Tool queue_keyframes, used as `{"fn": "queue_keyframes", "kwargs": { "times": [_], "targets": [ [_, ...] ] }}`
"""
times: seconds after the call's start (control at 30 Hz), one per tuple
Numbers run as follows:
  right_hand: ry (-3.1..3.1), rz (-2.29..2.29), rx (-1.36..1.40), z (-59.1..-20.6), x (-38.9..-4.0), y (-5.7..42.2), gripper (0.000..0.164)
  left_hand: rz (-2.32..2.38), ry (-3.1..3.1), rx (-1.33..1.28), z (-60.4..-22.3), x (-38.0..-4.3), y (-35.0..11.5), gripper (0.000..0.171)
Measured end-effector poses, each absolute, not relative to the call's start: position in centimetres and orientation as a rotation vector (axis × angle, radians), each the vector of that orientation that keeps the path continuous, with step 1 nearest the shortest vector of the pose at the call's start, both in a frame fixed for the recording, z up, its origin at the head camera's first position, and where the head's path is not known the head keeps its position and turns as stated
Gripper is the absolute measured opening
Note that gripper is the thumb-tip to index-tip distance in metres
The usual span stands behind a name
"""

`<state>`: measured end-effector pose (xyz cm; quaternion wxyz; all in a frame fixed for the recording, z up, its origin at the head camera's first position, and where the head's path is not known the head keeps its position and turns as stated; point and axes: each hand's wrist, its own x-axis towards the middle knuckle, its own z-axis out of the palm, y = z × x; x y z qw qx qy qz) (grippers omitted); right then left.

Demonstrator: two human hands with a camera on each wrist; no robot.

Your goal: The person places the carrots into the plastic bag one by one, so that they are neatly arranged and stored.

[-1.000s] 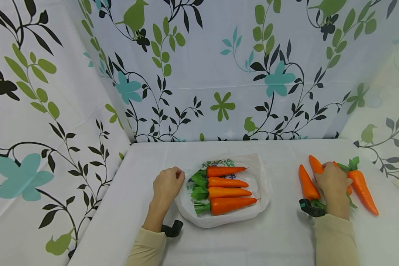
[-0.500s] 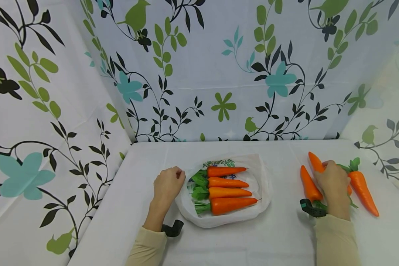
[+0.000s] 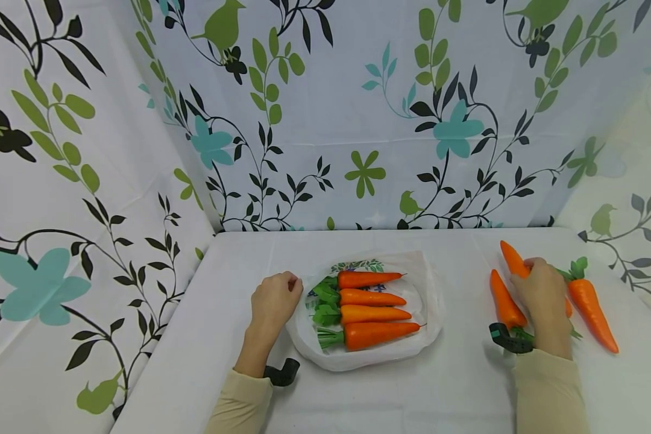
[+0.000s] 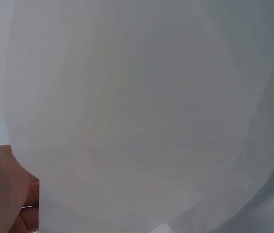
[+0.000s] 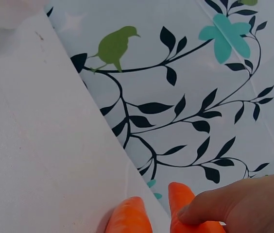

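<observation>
From where I stand, the person's right hand (image 3: 539,290) is over at the right of the tabletop (image 3: 439,398), with its grip closed around a carrot (image 3: 513,259). The tapered end pokes out beyond the thumb, pointing toward the patterned cloth (image 3: 314,181) at the back; the rest is lost under the palm. A bit of orange shows on the far side of the hand, and I can't tell whether it belongs to that carrot or to another.

A loose carrot (image 3: 506,300) lies just to the left of this hand, leaves toward the person; a leafy carrot (image 3: 592,313) rests to its right, its tip angled back toward the person.

The left hand (image 3: 273,301) stands beside a white bag (image 3: 336,363), its fingers curled. Whether that grip pinches the bag's edge I can't make out, even in the left wrist view, where pale sheeting fills nearly everything. Four bagged carrots (image 3: 377,314) lie there in a row, tips to the right.

I'd judge the carrot to be light and stiff, with a smooth skin that could slide a little in the fingers. The thick body looks the surest place to take hold; the narrow tip would let it swing, and the leaves seem too floppy to lift by.
</observation>
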<state>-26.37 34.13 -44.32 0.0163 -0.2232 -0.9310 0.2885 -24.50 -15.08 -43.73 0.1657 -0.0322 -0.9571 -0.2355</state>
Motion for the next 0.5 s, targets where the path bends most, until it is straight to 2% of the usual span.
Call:
{"fn": "queue_keyframes", "kwargs": {
  "times": [0.5],
  "targets": [
    [-2.882, 0.959, -0.561, -43.5, -26.6, 32.8, 0.061, -0.680, -2.729, -0.091, -43.8, -24.6, -15.1, 0.021]
  ]
}}
